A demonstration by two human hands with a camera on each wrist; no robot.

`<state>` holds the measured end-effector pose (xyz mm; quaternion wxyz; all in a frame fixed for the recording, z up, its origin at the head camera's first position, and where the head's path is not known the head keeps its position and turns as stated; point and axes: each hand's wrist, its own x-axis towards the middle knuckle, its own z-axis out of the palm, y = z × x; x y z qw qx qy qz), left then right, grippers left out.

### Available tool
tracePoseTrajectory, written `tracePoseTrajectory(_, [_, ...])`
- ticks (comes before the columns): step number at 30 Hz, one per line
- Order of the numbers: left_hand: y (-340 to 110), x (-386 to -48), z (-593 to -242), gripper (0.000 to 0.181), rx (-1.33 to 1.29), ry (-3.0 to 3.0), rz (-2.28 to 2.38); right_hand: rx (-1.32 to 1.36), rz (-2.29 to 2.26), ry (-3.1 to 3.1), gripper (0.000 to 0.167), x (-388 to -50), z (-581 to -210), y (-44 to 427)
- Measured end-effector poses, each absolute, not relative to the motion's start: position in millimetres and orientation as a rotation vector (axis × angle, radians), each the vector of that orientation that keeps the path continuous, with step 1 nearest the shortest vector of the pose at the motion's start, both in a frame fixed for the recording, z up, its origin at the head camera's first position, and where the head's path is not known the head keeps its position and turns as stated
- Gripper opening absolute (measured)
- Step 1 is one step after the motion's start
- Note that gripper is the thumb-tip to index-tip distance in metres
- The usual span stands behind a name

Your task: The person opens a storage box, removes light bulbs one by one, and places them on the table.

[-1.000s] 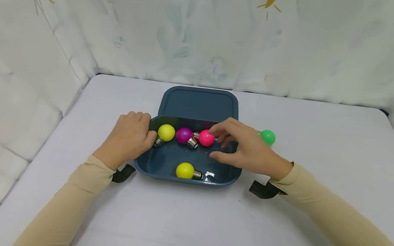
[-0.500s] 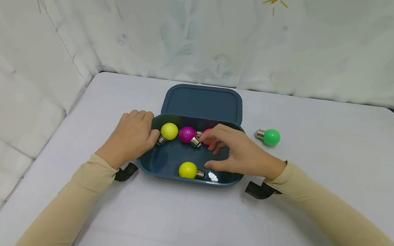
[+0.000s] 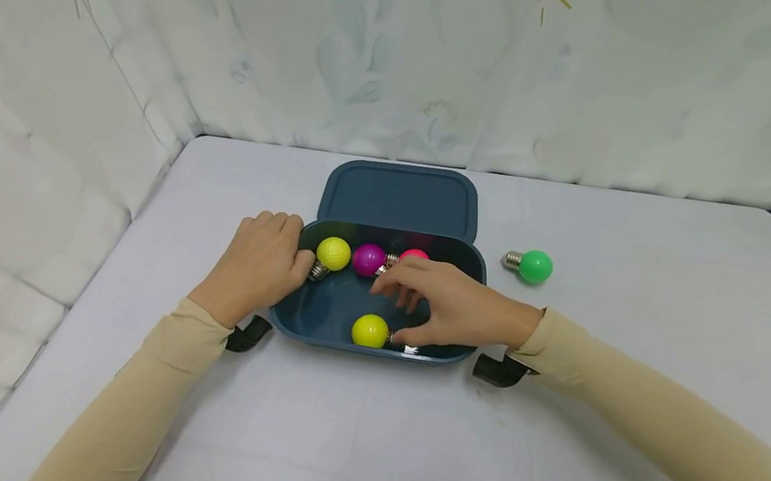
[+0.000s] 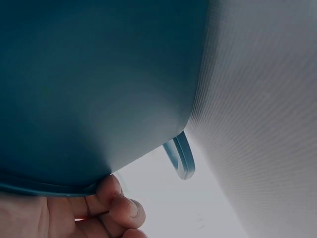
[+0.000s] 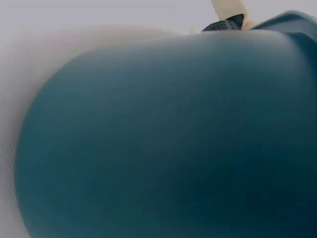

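A dark blue box (image 3: 327, 310) holds several coloured light bulbs. My left hand (image 3: 256, 267) grips its left rim; in the left wrist view the fingers (image 4: 126, 210) curl over that rim. Over the right half of the box is my right hand (image 3: 457, 308), fingers loosely bent and apart from the thumb. The thumb is beside the metal base of a smooth yellow bulb (image 3: 369, 330) at the front. Along the back lie a textured yellow bulb (image 3: 334, 253), a purple bulb (image 3: 368, 259) and a pink bulb (image 3: 415, 253), partly covered by the right hand. The right wrist view shows only the box's outer wall (image 5: 148, 139).
Behind the box lies its dark blue lid (image 3: 402, 198). A green bulb (image 3: 535, 267) lies on the white table (image 3: 358, 434) to the right of the box. A patterned white curtain (image 3: 259, 34) stands at the table's back edge.
My right hand has moved left and toward the front of the box, from the pink bulb to the smooth yellow one. The green bulb is now fully uncovered. My left hand keeps its hold.
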<state>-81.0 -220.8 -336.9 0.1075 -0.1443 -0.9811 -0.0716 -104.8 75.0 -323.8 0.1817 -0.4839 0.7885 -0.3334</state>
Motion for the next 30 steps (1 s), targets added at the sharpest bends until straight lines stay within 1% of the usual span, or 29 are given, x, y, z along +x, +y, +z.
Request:
tracePoseTrajectory(5, [-220.6,-80.9,-337.4,0.019,-0.424,-2.888,-0.216,-1.368,-0.873,2.207,0.056,-105.9,-326.1,68.7])
tracePoseTrajectory(12, [-220.1,-81.2,-337.8,0.019,-0.434,-2.873,-0.211,-1.328,-0.912,2.158,0.055,-106.0,-325.8,65.6])
tracePoseTrajectory(18, [-220.1,-81.0,-338.3,0.019,-0.431,-2.877,-0.209,-1.349,-0.88,2.134,0.053,-106.6,-327.4,62.7])
tracePoseTrajectory(30, [-221.4,-82.0,-336.5,0.019,-0.417,-2.903,-0.243,-1.296,-0.826,2.021,0.051,-112.4,-330.5,58.1])
